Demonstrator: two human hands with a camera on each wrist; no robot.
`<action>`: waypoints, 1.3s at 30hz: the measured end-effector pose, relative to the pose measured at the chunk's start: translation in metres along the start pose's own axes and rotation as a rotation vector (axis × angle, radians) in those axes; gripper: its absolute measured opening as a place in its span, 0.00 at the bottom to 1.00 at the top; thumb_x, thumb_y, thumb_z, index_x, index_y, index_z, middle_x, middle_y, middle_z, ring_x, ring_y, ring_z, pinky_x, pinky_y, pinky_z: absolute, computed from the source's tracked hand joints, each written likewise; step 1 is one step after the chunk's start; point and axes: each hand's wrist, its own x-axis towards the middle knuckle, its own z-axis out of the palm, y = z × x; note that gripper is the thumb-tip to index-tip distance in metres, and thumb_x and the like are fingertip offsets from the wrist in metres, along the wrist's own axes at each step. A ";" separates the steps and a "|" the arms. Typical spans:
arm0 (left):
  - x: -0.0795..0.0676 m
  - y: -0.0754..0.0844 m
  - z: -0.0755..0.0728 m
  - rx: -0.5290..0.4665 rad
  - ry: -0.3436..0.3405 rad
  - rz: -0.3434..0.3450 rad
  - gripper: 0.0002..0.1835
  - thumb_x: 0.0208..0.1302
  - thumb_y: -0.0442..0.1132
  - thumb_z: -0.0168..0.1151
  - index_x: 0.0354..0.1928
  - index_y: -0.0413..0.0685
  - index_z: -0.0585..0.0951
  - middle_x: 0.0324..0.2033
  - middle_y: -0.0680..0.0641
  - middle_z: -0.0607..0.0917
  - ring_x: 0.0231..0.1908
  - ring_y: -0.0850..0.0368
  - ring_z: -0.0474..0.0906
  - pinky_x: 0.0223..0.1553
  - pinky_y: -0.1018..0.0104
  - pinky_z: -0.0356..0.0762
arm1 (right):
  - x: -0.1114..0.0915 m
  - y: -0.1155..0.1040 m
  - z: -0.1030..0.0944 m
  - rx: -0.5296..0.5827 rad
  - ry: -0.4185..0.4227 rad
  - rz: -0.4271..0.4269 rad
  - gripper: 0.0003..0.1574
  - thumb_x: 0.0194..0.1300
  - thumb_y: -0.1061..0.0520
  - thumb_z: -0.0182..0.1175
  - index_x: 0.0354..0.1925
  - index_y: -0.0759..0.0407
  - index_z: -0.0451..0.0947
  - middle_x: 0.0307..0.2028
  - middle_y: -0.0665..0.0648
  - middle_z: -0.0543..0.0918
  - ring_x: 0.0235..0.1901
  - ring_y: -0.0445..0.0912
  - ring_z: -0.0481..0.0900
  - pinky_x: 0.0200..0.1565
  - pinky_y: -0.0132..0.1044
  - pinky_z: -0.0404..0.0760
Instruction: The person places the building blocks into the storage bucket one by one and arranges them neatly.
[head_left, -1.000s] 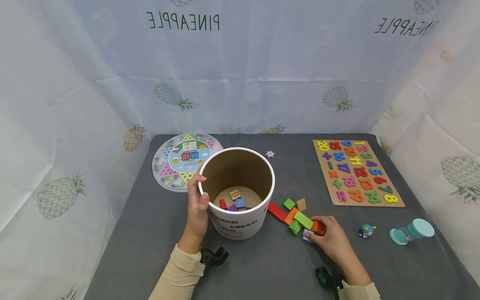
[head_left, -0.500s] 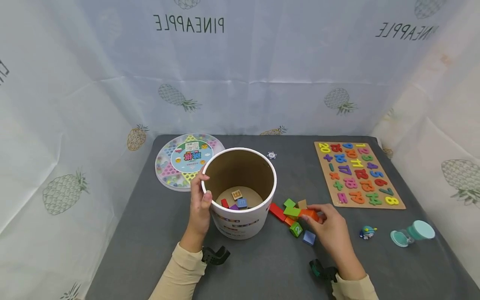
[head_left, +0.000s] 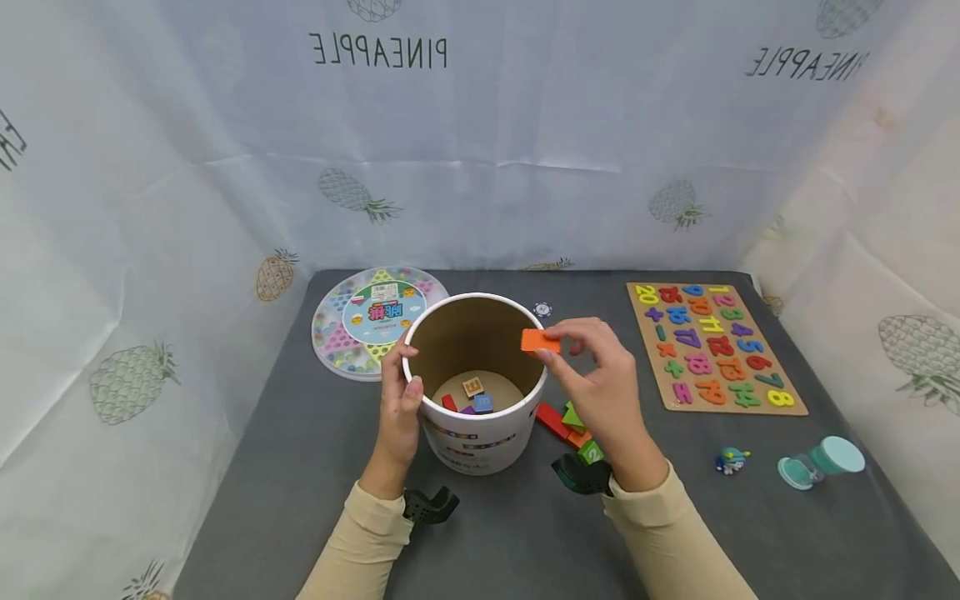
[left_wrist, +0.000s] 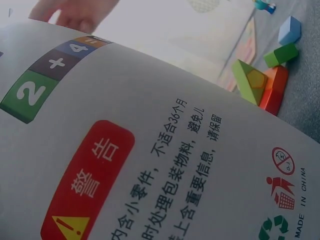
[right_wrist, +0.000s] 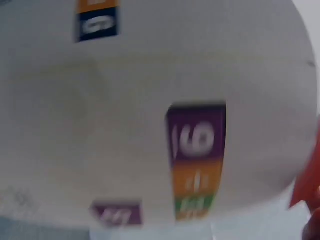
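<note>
A white paper bucket [head_left: 480, 446] stands on the table with several blocks inside, among them a blue block [head_left: 483, 403] and a tan block [head_left: 472, 387]. My left hand [head_left: 397, 412] grips its rim at the left, thumb and fingers over the edge. Between thumb and fingers, my right hand [head_left: 607, 387] pinches an orange block [head_left: 538, 340] above the bucket's right rim. Beside the bucket lie a long red block [head_left: 552, 421], a green number block [head_left: 591, 452] and a green triangular block [left_wrist: 248, 80], partly hidden by my right hand. The left wrist view also catches a light blue block [left_wrist: 290, 31].
A round Chinese checkers board [head_left: 378, 325] lies behind the bucket at the left, a poker chip [head_left: 542, 309] behind it. To the right are a number puzzle board [head_left: 716, 350], a small toy figure [head_left: 732, 460] and a teal hourglass [head_left: 821, 462] on its side.
My right hand has picked the orange block from the pile and carried it up and left to the bucket's rim. The left hand keeps its hold on the bucket.
</note>
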 end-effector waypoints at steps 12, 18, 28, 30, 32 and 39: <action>0.000 -0.003 -0.002 0.023 -0.025 0.020 0.23 0.63 0.40 0.44 0.57 0.36 0.55 0.68 0.40 0.56 0.67 0.41 0.49 0.61 0.39 0.51 | 0.014 -0.003 0.025 -0.069 -0.121 -0.034 0.14 0.55 0.51 0.70 0.41 0.49 0.83 0.43 0.43 0.80 0.39 0.44 0.66 0.38 0.38 0.66; 0.000 -0.004 -0.003 0.036 -0.023 0.034 0.23 0.65 0.41 0.44 0.56 0.36 0.55 0.68 0.40 0.56 0.66 0.38 0.50 0.61 0.42 0.53 | -0.001 0.022 0.005 -0.089 -0.010 0.068 0.08 0.59 0.56 0.67 0.39 0.50 0.83 0.40 0.46 0.78 0.40 0.44 0.68 0.40 0.40 0.67; 0.001 -0.001 -0.002 0.004 -0.012 0.044 0.22 0.65 0.42 0.44 0.55 0.35 0.56 0.69 0.40 0.55 0.65 0.37 0.51 0.61 0.43 0.53 | -0.043 0.103 -0.025 -0.367 -0.522 0.523 0.33 0.61 0.49 0.65 0.62 0.55 0.70 0.55 0.64 0.64 0.40 0.51 0.73 0.39 0.49 0.77; 0.001 -0.001 -0.003 -0.009 -0.005 0.038 0.22 0.64 0.42 0.44 0.55 0.35 0.57 0.69 0.40 0.55 0.65 0.37 0.51 0.61 0.46 0.54 | -0.050 0.114 -0.028 -0.352 -0.615 0.559 0.38 0.61 0.44 0.64 0.64 0.57 0.67 0.56 0.66 0.63 0.43 0.54 0.75 0.44 0.53 0.76; 0.000 -0.001 -0.003 -0.003 0.000 0.028 0.23 0.64 0.42 0.44 0.55 0.36 0.57 0.69 0.41 0.55 0.66 0.39 0.51 0.62 0.46 0.55 | -0.055 0.121 -0.029 -0.338 -0.654 0.574 0.39 0.60 0.40 0.63 0.63 0.57 0.68 0.56 0.67 0.64 0.45 0.56 0.73 0.48 0.55 0.74; 0.000 -0.005 -0.004 0.014 -0.016 0.021 0.23 0.62 0.41 0.44 0.55 0.36 0.56 0.68 0.42 0.56 0.65 0.40 0.52 0.60 0.40 0.55 | -0.064 0.129 -0.036 -0.343 -0.650 0.622 0.39 0.57 0.37 0.64 0.60 0.57 0.71 0.49 0.63 0.69 0.40 0.52 0.72 0.39 0.47 0.76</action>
